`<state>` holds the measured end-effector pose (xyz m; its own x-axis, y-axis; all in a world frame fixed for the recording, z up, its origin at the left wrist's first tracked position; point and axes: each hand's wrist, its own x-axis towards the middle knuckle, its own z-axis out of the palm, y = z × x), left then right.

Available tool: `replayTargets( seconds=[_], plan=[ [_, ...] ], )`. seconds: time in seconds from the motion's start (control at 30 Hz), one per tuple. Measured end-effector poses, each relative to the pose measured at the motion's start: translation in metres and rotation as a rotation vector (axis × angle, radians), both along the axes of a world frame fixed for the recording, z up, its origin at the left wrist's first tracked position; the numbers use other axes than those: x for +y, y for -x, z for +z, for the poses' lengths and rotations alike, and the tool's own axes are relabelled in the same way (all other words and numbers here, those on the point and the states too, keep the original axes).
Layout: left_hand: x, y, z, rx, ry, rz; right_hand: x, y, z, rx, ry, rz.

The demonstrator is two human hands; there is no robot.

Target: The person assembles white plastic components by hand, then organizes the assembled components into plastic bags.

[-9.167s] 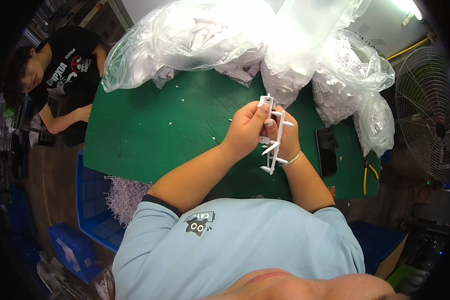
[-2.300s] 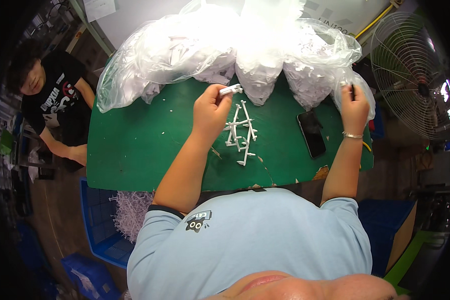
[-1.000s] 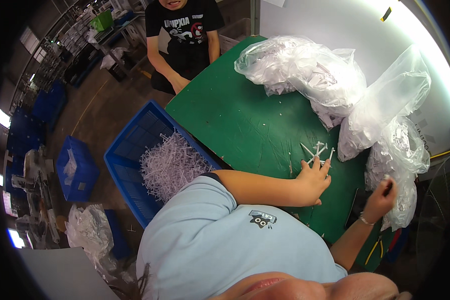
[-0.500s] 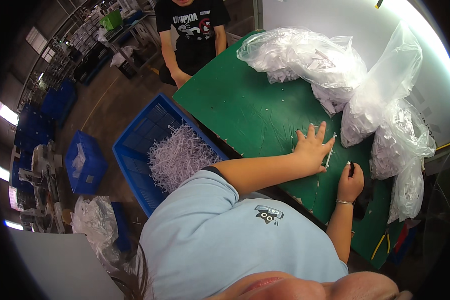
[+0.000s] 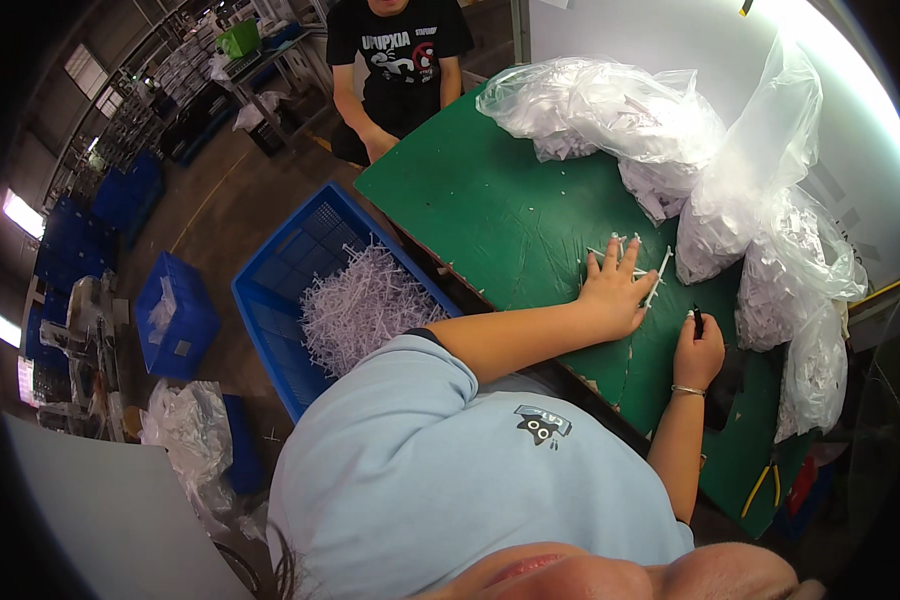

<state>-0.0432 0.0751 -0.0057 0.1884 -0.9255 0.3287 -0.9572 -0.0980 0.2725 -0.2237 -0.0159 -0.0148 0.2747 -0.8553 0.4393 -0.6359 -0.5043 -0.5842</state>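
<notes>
My left hand (image 5: 615, 298) lies palm down on the green table (image 5: 470, 210), its fingers stretched out over thin white plastic pieces. One long white piece (image 5: 658, 277) shows beside its thumb, and the rest are partly hidden under the fingers. To its right, my right hand (image 5: 699, 355) is closed around a small black tool (image 5: 698, 322). Only the tip of that tool sticks out past the fingers, so its exact kind cannot be made out.
Clear plastic bags (image 5: 660, 130) of white pieces line the table's far and right sides. A blue basket (image 5: 255, 310) of thin white parts stands to the left. Yellow-handled pliers (image 5: 762, 488) lie near the right corner. Another person (image 5: 400, 80) sits across the table.
My left hand has shifted slightly over the white pieces, with its fingers closer together. The right hand, still around the black tool, has barely moved. The whole view has tilted a little.
</notes>
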Motion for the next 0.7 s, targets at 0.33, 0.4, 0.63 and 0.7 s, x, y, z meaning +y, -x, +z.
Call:
replayTargets(
  seconds=[0.33,0.4,0.63,0.7],
  plan=[
    [-0.015,0.012,0.044,0.049,-0.218,0.118,0.000,0.002,0.001,0.153,0.046,-0.222],
    [-0.021,0.016,0.048,0.098,-0.326,0.124,-0.001,0.003,0.000,0.173,0.041,-0.229],
    [-0.038,0.011,0.037,0.022,-0.397,0.170,-0.001,0.004,-0.002,0.235,-0.007,-0.234],
    [-0.037,0.002,0.032,0.071,-0.345,0.142,0.001,0.002,0.002,0.236,-0.028,-0.233]
  ],
)
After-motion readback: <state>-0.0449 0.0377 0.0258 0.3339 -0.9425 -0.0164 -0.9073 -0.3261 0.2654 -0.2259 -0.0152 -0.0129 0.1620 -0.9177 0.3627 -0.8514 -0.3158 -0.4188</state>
